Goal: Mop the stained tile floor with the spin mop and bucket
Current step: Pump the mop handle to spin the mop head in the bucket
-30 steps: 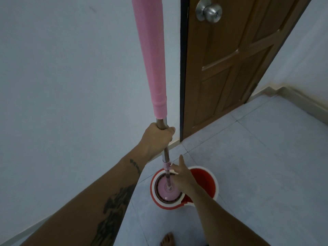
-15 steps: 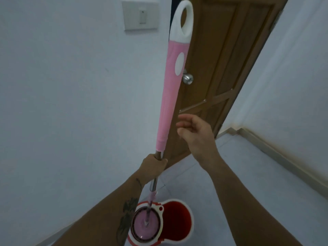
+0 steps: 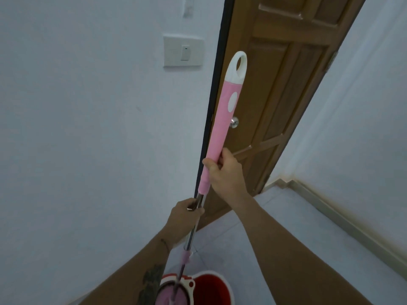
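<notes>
Because the mop head (image 3: pixel 168 296) sits in the spinner basket of the red bucket (image 3: pixel 211 289) on the floor by the wall, you steady the pole: your left hand (image 3: pixel 184 219) grips the steel shaft, your right hand (image 3: pixel 224 170) wraps the pink handle (image 3: pixel 220 128), probably ready to pump.

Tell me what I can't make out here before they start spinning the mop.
All from the head view:
- Mop head: cut off by the bottom edge; how it sits in the spinner is unclear.
- Red bucket: front half cropped; water level not visible.
- Floor stains: only a strip of tile shows; no stains can be made out.
- Left hand on the metal shaft: fingers hidden behind it.
- Right hand on the pink grip: fingertips wrap out of sight.
</notes>
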### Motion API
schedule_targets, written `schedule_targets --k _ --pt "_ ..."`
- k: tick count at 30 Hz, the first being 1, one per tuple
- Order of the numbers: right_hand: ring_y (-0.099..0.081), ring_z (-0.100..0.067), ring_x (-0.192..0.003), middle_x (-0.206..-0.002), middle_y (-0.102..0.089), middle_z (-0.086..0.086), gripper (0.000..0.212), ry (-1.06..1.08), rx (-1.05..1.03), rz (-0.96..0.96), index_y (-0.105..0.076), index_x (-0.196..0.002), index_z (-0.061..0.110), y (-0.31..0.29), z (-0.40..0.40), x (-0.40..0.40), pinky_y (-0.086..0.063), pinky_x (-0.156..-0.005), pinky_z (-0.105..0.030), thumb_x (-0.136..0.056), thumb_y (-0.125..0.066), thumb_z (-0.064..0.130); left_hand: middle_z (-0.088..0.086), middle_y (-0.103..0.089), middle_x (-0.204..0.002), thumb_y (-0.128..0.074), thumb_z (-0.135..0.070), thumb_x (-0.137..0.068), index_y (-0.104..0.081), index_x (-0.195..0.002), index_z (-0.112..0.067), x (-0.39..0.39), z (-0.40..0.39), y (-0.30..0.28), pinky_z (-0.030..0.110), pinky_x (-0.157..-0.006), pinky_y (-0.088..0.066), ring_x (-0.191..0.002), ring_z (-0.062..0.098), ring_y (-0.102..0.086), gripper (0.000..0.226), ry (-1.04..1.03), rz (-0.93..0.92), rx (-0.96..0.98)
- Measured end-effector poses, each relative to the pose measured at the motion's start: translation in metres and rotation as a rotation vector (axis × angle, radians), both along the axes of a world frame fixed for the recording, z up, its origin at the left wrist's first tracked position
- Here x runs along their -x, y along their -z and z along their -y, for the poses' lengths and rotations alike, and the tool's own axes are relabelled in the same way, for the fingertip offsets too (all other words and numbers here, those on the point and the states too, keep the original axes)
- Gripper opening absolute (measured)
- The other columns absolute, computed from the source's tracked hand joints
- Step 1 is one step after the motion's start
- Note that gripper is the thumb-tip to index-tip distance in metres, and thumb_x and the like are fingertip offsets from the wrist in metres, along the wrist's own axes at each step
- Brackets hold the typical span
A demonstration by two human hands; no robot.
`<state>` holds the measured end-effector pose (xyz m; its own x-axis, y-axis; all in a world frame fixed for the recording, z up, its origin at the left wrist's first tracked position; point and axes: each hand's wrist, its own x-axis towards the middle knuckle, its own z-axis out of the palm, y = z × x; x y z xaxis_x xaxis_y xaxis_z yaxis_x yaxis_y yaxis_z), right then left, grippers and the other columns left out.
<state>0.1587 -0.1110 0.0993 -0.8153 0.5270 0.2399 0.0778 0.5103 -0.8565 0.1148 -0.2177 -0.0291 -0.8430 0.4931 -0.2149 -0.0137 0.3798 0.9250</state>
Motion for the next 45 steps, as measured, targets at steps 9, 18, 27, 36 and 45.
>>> schedule_targets --k 9,18,27,36,45 --pt "-0.054 -0.014 -0.093 -0.118 -0.054 -0.003 0.024 -0.036 -0.011 0.165 -0.040 -0.121 0.013 0.025 -0.082 0.090 -0.051 -0.092 -0.036 -0.102 -0.047 0.026 0.000 -0.059 -0.073 -0.050 -0.023 -0.098 -0.060 -0.084 -0.016 0.075 -0.074 0.010 0.020 -0.059 -0.041 -0.063 0.011 -0.053 0.019 0.103 -0.079 0.227" --pt "-0.057 -0.021 -0.108 -0.124 -0.054 -0.006 0.030 -0.095 0.087 0.263 -0.037 -0.126 0.015 0.047 -0.150 0.154 -0.048 -0.099 -0.047 -0.100 -0.050 0.020 0.002 -0.060 -0.082 -0.047 -0.026 -0.099 -0.056 -0.088 -0.016 0.129 -0.134 0.032 0.026 -0.062 -0.043 -0.071 0.018 -0.057 0.018 0.113 -0.162 0.412" --pt "-0.054 -0.030 -0.125 -0.133 -0.051 -0.008 0.043 -0.119 0.124 0.317 -0.031 -0.136 0.019 0.063 -0.180 0.178 -0.045 -0.102 -0.049 -0.099 -0.052 0.019 0.001 -0.061 -0.080 -0.048 -0.020 -0.099 -0.061 -0.102 -0.013 0.150 -0.159 0.046 0.021 -0.054 -0.042 -0.064 0.013 -0.056 0.015 0.097 -0.123 0.402" --pt "-0.060 -0.019 -0.112 -0.125 -0.056 -0.002 0.049 -0.108 0.222 0.303 -0.035 -0.136 0.017 0.058 -0.178 0.172 -0.052 -0.098 -0.044 -0.095 -0.060 0.027 0.005 -0.065 -0.089 -0.048 -0.025 -0.099 -0.060 -0.103 -0.013 0.162 -0.156 0.048 0.037 -0.072 -0.056 -0.076 0.023 -0.064 0.017 0.194 -0.155 0.444" --pt "-0.068 -0.022 -0.085 -0.097 -0.068 -0.010 0.034 0.405 0.693 0.460 -0.050 -0.120 0.015 0.190 -0.122 0.032 -0.056 -0.082 -0.040 -0.092 -0.062 0.030 0.001 -0.060 -0.088 -0.051 -0.026 -0.096 -0.054 -0.099 -0.016 0.152 -0.144 0.070 0.027 -0.068 -0.046 -0.082 0.021 -0.061 0.011 0.198 -0.188 0.259"
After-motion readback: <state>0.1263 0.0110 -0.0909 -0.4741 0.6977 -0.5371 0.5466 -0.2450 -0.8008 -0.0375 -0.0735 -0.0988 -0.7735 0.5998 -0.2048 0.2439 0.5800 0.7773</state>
